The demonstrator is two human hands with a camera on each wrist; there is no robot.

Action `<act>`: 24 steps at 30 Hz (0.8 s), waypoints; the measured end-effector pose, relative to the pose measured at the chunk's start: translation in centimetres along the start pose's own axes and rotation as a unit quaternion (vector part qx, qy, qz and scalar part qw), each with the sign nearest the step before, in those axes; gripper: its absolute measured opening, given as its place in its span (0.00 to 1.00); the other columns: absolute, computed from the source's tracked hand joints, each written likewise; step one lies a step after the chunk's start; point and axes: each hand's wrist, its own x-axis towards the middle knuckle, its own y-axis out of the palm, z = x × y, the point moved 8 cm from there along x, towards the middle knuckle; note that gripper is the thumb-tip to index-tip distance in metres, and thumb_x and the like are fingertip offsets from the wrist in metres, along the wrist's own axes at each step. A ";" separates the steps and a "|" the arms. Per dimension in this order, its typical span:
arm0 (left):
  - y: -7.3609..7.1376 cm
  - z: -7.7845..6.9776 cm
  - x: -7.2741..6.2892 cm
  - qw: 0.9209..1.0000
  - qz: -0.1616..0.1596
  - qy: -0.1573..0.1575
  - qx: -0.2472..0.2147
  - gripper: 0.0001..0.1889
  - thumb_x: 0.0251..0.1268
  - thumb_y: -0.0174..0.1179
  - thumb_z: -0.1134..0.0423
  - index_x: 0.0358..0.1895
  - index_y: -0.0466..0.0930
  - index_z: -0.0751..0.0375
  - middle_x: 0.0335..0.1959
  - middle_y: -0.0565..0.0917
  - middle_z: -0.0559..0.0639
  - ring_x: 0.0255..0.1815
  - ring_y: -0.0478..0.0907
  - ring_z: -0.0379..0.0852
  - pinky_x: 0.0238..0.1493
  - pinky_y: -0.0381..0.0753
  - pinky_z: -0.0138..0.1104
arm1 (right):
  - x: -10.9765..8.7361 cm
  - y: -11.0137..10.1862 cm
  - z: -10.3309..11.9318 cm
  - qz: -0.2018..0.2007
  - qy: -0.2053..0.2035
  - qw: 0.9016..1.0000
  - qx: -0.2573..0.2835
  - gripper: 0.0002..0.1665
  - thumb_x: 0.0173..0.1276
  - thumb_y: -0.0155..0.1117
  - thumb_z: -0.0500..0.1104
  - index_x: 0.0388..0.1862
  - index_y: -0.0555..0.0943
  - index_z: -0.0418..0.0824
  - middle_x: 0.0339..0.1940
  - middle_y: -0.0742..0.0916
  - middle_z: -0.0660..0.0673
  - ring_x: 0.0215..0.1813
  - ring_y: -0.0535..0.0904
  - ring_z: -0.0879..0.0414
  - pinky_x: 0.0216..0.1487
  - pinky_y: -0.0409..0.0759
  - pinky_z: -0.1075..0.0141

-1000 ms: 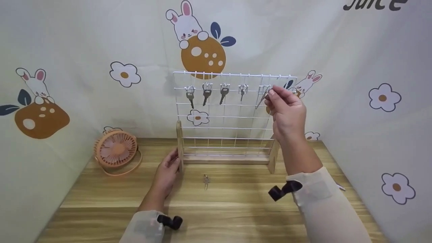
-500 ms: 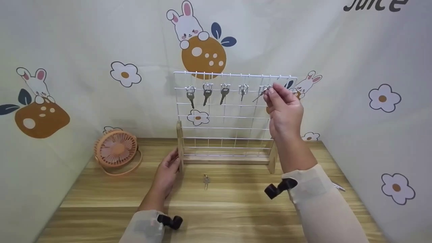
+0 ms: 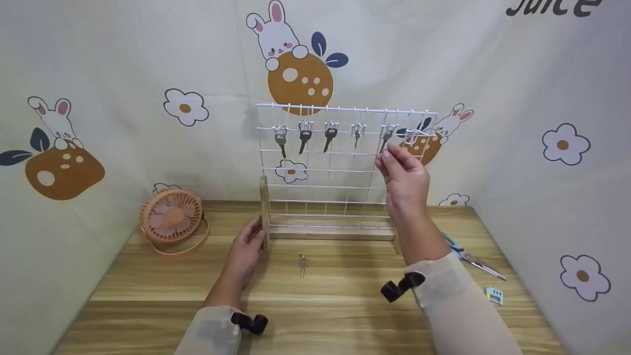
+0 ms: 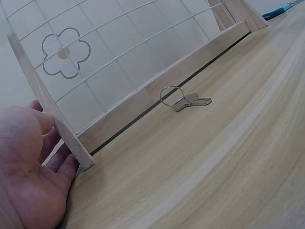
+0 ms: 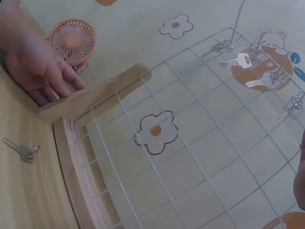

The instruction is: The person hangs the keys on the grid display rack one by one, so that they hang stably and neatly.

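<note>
Several keys on rings hang from hooks along the upper part of a white wire grid rack (image 3: 340,187) with wooden feet. My right hand (image 3: 406,185) is just below the right-most hanging key (image 3: 388,134), thumb and fingertips loosely together by its lower end. Whether they touch it is hard to tell; only the hand's edge shows in the right wrist view. With thumb and fingers around the rack's left wooden foot (image 4: 52,107), my left hand (image 4: 31,167) steadies its side. One more key (image 4: 188,101) with a ring lies on the table before the rack.
An orange fan (image 3: 172,217) stands at the left. On the right lie scissors (image 3: 475,262) and a small light-blue object (image 3: 494,296), beside my right forearm. A white hook (image 3: 414,135) with no key sits at the grid's right end. Patterned cloth surrounds the table.
My right hand has moved down and slightly left, away from the key's ring; that key now hangs from its hook. Scissors and the light-blue object have come into sight. The left hand stays put.
</note>
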 end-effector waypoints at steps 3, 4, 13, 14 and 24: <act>0.1 0.0 -0.1 1.000 0.004 0.000 0.003 0.27 0.88 0.52 0.60 0.84 0.64 0.47 0.83 0.68 0.51 0.83 0.66 0.53 0.81 0.70 0.51 | -0.7 -0.1 -1.6 0.022 0.003 1.000 -0.022 0.15 0.75 0.68 0.29 0.58 0.85 0.29 0.43 0.89 0.44 0.43 0.90 0.56 0.54 0.91 0.64; 0.0 0.0 -0.1 1.000 0.004 0.001 0.003 0.27 0.88 0.51 0.60 0.84 0.64 0.47 0.83 0.68 0.51 0.83 0.66 0.53 0.81 0.70 0.51 | -1.0 0.0 -2.3 0.033 0.006 0.999 -0.028 0.12 0.75 0.68 0.29 0.56 0.86 0.30 0.42 0.89 0.45 0.42 0.90 0.56 0.53 0.91 0.64; 0.1 0.2 0.1 1.000 0.006 0.002 -0.002 0.27 0.88 0.51 0.60 0.84 0.64 0.46 0.83 0.68 0.51 0.82 0.66 0.52 0.80 0.71 0.50 | -4.8 1.3 -10.7 0.141 0.089 0.985 -0.042 0.09 0.73 0.66 0.26 0.43 0.89 0.36 0.35 0.91 0.45 0.37 0.89 0.57 0.44 0.90 0.67; 0.1 0.2 0.1 1.000 0.005 0.001 -0.004 0.27 0.88 0.51 0.60 0.83 0.65 0.46 0.83 0.69 0.50 0.82 0.66 0.51 0.80 0.71 0.50 | -5.3 1.4 -11.6 0.151 0.099 0.983 -0.046 0.09 0.73 0.66 0.26 0.43 0.89 0.36 0.34 0.91 0.45 0.37 0.89 0.57 0.44 0.90 0.67; 0.0 0.0 0.0 1.000 0.004 0.003 0.000 0.27 0.88 0.51 0.60 0.83 0.64 0.47 0.83 0.69 0.50 0.83 0.66 0.51 0.82 0.69 0.50 | -8.5 1.8 -18.1 0.190 0.170 0.963 -0.090 0.11 0.73 0.69 0.31 0.52 0.87 0.30 0.38 0.91 0.49 0.40 0.89 0.58 0.48 0.91 0.65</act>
